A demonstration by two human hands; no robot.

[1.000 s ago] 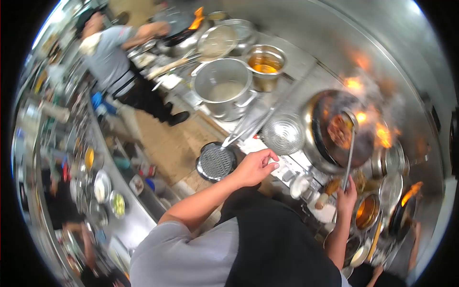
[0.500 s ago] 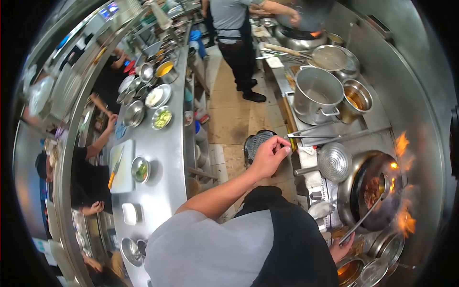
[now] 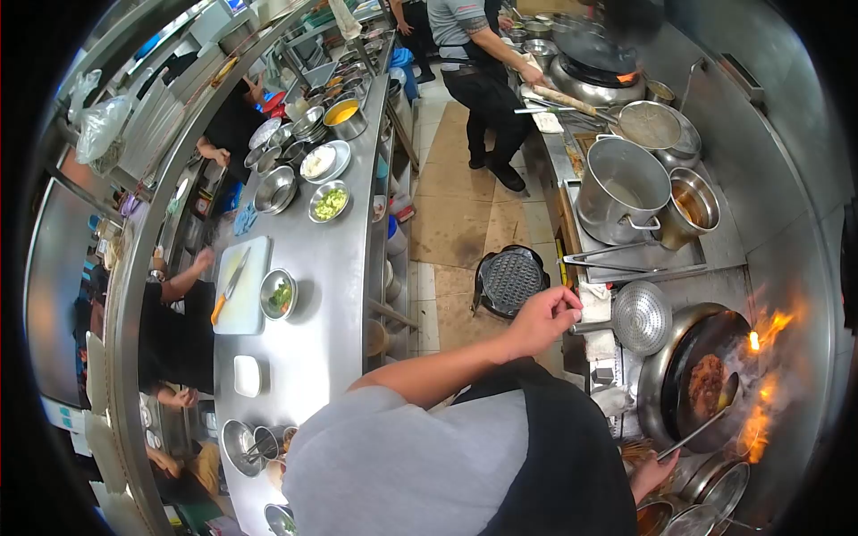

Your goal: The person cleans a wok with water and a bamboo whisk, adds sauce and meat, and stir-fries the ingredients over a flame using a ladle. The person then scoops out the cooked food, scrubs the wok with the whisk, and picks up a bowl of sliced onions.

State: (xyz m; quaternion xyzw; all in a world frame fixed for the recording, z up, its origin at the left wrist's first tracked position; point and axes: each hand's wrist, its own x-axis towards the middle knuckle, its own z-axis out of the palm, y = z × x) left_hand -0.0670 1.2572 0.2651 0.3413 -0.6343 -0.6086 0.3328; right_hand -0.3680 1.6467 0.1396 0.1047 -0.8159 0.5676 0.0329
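My right hand (image 3: 654, 475) is closed round the handle end of a long metal ladle (image 3: 694, 433). The ladle's bowl rests in a dark wok (image 3: 682, 353), beside a heap of reddish-brown food (image 3: 707, 379). Flames (image 3: 761, 420) rise along the wok's far rim, with some smoke. My left hand (image 3: 547, 322) is raised before my body, fingers curled in and thumb bent; I see nothing in it. Just beyond it lies a perforated metal skimmer (image 3: 643, 315), its short handle pointing at that hand.
A large pot (image 3: 623, 189), a metal container of brown liquid (image 3: 693, 204) and a mesh strainer (image 3: 650, 125) line the stove. Behind me a steel counter (image 3: 313, 313) carries bowls and a knife (image 3: 234, 279) on a board. A co-worker (image 3: 483, 80) stands at another wok. A black stool (image 3: 512, 280) is on the floor.
The view has shifted, so most things sit further right. The ladle's bowl has moved lower in the wok, beside the food. More smoke shows. The co-worker's hand now reaches towards the strainer's wooden handle.
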